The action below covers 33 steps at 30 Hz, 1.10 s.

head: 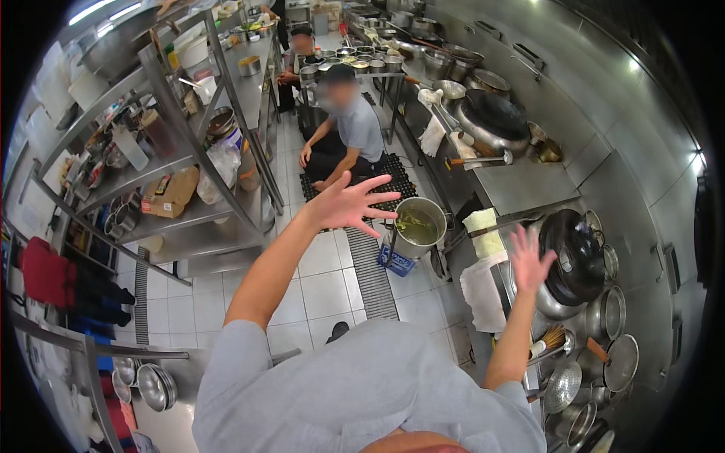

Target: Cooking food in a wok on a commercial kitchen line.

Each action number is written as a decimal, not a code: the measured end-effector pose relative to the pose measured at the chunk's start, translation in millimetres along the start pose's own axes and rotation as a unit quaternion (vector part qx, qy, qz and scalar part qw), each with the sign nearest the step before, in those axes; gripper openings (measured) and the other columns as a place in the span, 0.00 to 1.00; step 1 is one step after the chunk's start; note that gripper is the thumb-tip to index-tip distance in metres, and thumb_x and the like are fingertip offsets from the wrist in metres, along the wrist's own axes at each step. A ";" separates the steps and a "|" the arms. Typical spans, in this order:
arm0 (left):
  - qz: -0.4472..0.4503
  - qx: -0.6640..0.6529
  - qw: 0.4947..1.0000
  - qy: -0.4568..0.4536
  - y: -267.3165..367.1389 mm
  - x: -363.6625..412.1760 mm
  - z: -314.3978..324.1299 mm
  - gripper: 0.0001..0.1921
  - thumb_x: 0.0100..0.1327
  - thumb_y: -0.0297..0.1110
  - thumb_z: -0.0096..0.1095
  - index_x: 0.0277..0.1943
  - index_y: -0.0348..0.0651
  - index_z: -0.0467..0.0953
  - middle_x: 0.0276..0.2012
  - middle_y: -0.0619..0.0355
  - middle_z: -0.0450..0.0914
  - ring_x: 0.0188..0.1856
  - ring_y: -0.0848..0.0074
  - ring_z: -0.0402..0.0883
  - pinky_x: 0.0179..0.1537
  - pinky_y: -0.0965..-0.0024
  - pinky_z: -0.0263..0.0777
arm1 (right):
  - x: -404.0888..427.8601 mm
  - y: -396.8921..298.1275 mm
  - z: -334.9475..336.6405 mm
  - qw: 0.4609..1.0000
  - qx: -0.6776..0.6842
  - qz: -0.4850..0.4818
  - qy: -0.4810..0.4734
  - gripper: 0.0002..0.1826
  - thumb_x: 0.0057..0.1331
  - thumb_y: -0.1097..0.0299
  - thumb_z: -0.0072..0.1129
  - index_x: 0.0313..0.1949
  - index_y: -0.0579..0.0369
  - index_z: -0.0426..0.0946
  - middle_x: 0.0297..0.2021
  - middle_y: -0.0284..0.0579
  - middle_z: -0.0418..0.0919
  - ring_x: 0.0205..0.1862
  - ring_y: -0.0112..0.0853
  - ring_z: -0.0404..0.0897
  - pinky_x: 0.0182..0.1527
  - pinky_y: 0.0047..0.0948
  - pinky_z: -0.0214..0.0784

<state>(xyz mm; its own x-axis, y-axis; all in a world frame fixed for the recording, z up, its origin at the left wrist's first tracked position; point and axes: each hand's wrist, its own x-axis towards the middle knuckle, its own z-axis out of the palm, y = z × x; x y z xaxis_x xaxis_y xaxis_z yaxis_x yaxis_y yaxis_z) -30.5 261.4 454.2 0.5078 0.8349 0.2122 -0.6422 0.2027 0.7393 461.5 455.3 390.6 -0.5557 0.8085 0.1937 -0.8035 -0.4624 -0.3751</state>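
Note:
My left hand (355,205) is held out in mid-air, empty, its fingers spread. Its fingertips overlap the view of a tall metal stockpot (420,227) holding cloudy liquid and some yellow-green pieces; I cannot tell whether they touch. The pot stands above a blue crate (397,260). My right hand (528,261) is raised, also empty with fingers apart, in front of the stove side. Closest to it in the picture are a black wok (572,257) and a folded, pale yellow cloth (486,233). A white cloth (482,295) hangs over the counter's edge.
A person in grey (357,130) sits low on a black rubber mat (396,170); others are farther back. Steel shelving (187,124) runs along the left. A drain grate (371,277) crosses the tiled floor. Strainers (562,386) and a bamboo brush (552,338) lie at right.

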 end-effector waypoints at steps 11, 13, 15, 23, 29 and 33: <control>-0.035 0.038 0.998 -0.018 -18.9 43.6 10.0 0.51 0.62 0.70 0.52 0.77 0.50 0.39 0.75 0.45 0.47 0.74 0.47 0.52 0.63 0.40 0.64 | 64.9 67.5 104.2 0.957 -0.172 0.185 -0.140 0.51 0.63 0.25 0.43 0.75 0.44 0.43 0.71 0.65 0.49 0.70 0.62 0.56 0.52 0.68 0.72; -0.086 0.072 0.992 -0.057 -23.5 55.3 12.0 0.50 0.63 0.68 0.53 0.77 0.50 0.39 0.75 0.48 0.48 0.74 0.51 0.53 0.63 0.42 0.65 | 72.6 83.1 104.7 0.950 -0.193 0.196 -0.150 0.52 0.63 0.25 0.42 0.75 0.45 0.40 0.71 0.63 0.52 0.67 0.59 0.62 0.55 0.63 0.72; -0.084 0.076 0.992 -0.060 -33.1 44.4 8.4 0.48 0.65 0.66 0.53 0.77 0.49 0.40 0.75 0.49 0.49 0.74 0.53 0.54 0.64 0.44 0.64 | 76.2 84.5 63.4 0.910 -0.363 0.197 -0.027 0.45 0.66 0.29 0.43 0.71 0.49 0.56 0.64 0.57 0.67 0.60 0.51 0.73 0.55 0.56 0.73; -0.248 0.744 0.611 0.112 -174.3 -50.7 -46.9 0.29 0.66 0.52 0.60 0.61 0.39 0.73 0.62 0.48 0.73 0.64 0.60 0.71 0.64 0.59 0.65 | -108.0 168.4 -170.8 0.420 -0.793 0.426 -0.111 0.32 0.63 0.47 0.62 0.61 0.51 0.72 0.54 0.54 0.79 0.56 0.47 0.77 0.57 0.42 0.69; -0.063 0.267 0.927 0.257 -201.2 -88.8 -39.2 0.31 0.69 0.55 0.53 0.68 0.45 0.66 0.66 0.47 0.69 0.66 0.56 0.69 0.66 0.49 0.61 | -108.7 219.8 -120.4 0.576 -0.786 0.222 -0.044 0.14 0.67 0.61 0.59 0.47 0.55 0.79 0.31 0.48 0.83 0.30 0.37 0.82 0.38 0.36 0.75; 0.218 -0.199 0.931 0.216 -142.2 -82.2 -5.5 0.41 0.69 0.67 0.39 0.73 0.44 0.53 0.73 0.43 0.54 0.74 0.49 0.53 0.71 0.46 0.52 | -18.9 219.5 30.8 0.555 -0.831 0.029 -0.014 0.11 0.67 0.65 0.59 0.31 0.59 0.75 0.22 0.53 0.76 0.25 0.49 0.76 0.30 0.39 0.69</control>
<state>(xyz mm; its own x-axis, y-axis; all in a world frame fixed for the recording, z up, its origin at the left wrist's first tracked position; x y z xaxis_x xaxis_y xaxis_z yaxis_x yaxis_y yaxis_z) 16.0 166.7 328.1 -0.0742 0.9925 0.0969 -0.9390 -0.1022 0.3283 289.1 327.3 332.6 -0.5922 0.7929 0.1433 0.5105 0.5068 -0.6947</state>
